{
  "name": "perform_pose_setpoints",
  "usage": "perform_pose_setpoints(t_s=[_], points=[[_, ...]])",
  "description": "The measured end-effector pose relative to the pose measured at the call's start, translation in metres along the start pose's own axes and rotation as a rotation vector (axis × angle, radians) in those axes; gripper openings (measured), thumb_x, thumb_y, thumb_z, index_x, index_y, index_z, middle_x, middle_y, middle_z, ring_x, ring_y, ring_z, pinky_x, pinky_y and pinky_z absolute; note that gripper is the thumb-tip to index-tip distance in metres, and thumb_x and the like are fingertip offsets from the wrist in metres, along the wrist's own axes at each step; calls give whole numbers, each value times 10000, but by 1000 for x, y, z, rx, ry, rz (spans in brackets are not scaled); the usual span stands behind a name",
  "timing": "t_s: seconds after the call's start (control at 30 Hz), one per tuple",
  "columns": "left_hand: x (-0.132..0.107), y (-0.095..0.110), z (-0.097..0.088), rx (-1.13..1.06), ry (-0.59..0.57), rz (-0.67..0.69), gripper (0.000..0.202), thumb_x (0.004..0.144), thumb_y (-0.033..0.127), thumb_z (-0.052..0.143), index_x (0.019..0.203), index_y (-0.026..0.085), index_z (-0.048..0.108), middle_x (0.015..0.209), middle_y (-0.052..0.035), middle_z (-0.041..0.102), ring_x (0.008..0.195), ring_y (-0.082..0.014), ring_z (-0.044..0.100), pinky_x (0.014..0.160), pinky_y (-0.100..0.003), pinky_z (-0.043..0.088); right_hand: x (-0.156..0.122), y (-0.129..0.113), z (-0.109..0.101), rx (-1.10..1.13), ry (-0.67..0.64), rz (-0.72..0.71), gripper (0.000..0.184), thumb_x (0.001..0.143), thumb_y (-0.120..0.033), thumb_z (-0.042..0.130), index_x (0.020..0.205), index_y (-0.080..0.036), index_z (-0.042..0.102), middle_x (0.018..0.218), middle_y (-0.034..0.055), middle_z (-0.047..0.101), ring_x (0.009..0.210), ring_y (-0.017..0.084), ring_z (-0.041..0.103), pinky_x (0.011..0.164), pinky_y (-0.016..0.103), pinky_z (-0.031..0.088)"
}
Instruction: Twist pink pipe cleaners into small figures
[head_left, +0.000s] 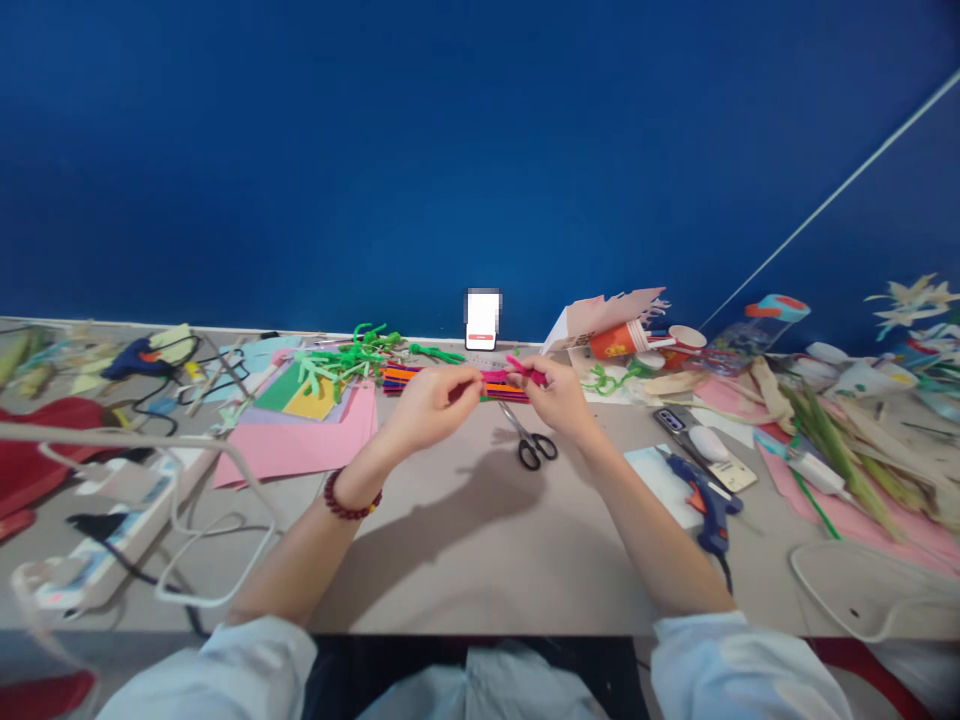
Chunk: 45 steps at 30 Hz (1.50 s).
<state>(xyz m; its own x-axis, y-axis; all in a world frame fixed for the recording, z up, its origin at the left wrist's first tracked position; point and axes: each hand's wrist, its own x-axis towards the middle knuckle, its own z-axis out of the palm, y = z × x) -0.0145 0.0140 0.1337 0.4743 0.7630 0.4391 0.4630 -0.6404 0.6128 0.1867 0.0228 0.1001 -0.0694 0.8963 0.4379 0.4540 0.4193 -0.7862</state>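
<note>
- Left hand (435,405): fingers closed, pinching one end of a pink pipe cleaner (510,376) (a bead bracelet (352,497) circles the wrist).
- Right hand (544,395): fingers closed on the other end of the same piece, knuckles close to the left hand.
- Pink pipe cleaner: held in the air between both hands, bent and twisted at the right end, just above the desk (480,560).
- Coloured strips (401,380): orange, purple and blue, lying in a flat row on the desk directly beneath the hands (too small to tell their material).
- Green pipe cleaners (352,360): a tangled heap just beyond the left hand, on stacked coloured paper.
- Pink paper (300,445): a sheet under that stack, left of the hands.
- Scissors (529,440): black-handled, lying open just below the right hand.
- Glue gun (709,505): blue, lying on a white card to the right of the right forearm.
- Phone (481,320): standing upright against the blue wall (480,150), its screen blurred.
- Paper cup (615,340): orange, on its side at the back right.
- Power strip (127,530): white, at the left of the desk, with cables looping across it.
</note>
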Motion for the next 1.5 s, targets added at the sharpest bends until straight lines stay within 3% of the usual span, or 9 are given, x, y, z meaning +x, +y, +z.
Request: perform_pose_setpoints(t_s=[0.1,0.23,0.43,0.6,0.73,1.0,1.23,1.37,1.5], points=[[3,-10,-9,62,93,-14,249,840,218,421,696,154,614,569,5,527,491,-91,383,460,-231,265,0,-1,2,128,-49,84,210,760,-396,616,772,-188,639,688,11,648,622,150,581,596,273,462],[2,-13,-9,84,26,-39,214,817,237,460,716,162,634,580,5,566,477,-91,403,453,-229,261,1,-4,4,315,-39,157,245,714,-436,660,746,-198,610,704,21,661,694,168,635,648,298,514],[-2,-5,14,156,37,-73,266,848,399,508,856,195,678,621,-7,625,480,-108,450,470,-233,284,-3,-1,12,417,-17,186,264,709,-440,675,784,-192,624,742,29,670,726,179,648,707,334,533],[-3,-7,32,214,151,-103,265,900,332,454,882,194,680,698,-41,671,546,-140,535,528,-244,325,-6,-3,14,338,103,164,230,682,-399,707,746,-183,662,763,33,677,729,184,636,715,328,522],[-5,-10,45,121,221,-115,272,913,312,430,857,168,654,700,-44,657,564,-137,539,553,-246,365,-5,-12,13,449,154,207,221,656,-385,727,732,-184,674,742,31,681,715,178,638,722,332,521],[-8,-38,74,-161,409,71,203,878,282,496,821,152,641,687,-41,668,563,-119,568,562,-230,457,-2,-18,8,851,-76,457,281,523,-336,829,673,-174,656,627,-17,644,610,105,611,722,286,524],[-1,-35,63,-493,369,42,180,794,323,634,882,168,658,943,-78,671,802,-168,647,669,-270,541,-2,-17,2,775,-179,407,259,594,-283,796,795,-181,670,723,-4,676,666,120,636,744,302,519],[3,-34,55,-573,363,-20,152,783,302,655,851,167,659,835,-55,670,760,-155,646,656,-263,534,-2,-17,2,614,-162,339,282,609,-326,782,820,-176,671,700,7,676,666,145,643,738,330,525],[3,-37,51,-498,339,56,141,772,277,670,846,156,667,823,-67,678,772,-163,640,681,-274,514,-3,-16,4,498,-109,302,281,624,-360,762,806,-161,681,745,40,689,699,172,651,731,342,523]])
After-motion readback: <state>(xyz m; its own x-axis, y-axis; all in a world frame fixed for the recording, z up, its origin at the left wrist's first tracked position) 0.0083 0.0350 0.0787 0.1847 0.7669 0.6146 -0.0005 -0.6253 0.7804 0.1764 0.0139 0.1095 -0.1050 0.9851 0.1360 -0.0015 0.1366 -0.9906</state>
